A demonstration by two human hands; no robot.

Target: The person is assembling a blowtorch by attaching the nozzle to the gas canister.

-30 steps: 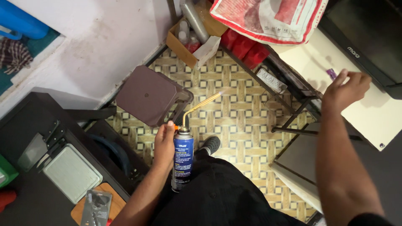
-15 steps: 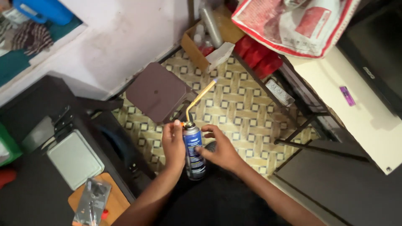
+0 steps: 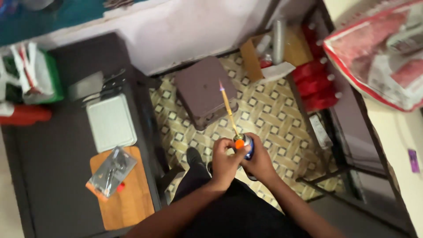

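Note:
A blue spray can (image 3: 249, 147) with an orange nozzle cap stands upright in front of my lap. Both hands are closed around it. My left hand (image 3: 224, 162) grips its left side, thumb near the cap. My right hand (image 3: 261, 162) wraps the right side and hides most of the can's body. A long thin yellow straw (image 3: 228, 108) rises from the nozzle and points away from me, over a brown stool (image 3: 202, 90) on the patterned floor (image 3: 269, 117).
A dark table (image 3: 53, 176) at left carries a wooden board (image 3: 130, 198) with a packaged tool (image 3: 110, 172), a white tray (image 3: 111, 121) and a bag. A cardboard box (image 3: 273, 53) of bottles, red items and a large printed sack (image 3: 379, 66) lie at right.
My right hand came down from the desk at right and closed on the can beside my left hand. The can now stands more upright, and the view shifted.

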